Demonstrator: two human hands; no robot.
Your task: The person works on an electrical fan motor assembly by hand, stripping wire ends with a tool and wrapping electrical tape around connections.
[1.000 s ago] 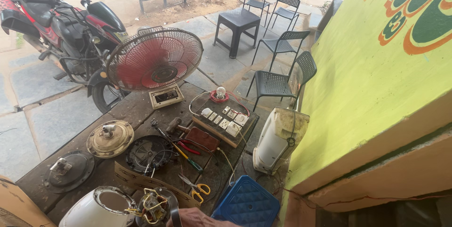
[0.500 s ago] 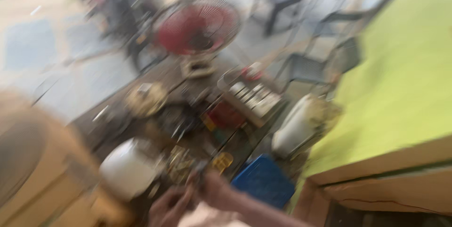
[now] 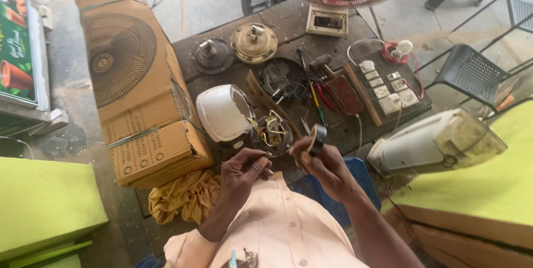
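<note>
Two hands: left hand point(image 3: 242, 169) fingers pinch thin wire point(image 3: 261, 155), right hand point(image 3: 323, 162) fingers clamp round black tape roll point(image 3: 317, 134).

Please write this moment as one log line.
left hand: pinching thin wire | right hand: holding black tape roll | near: open fan motor, white plastic cover

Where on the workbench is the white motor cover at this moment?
In the head view, the white motor cover lies at the bench's near left edge, between the cardboard box and the wired motor, just beyond the left hand.
</note>
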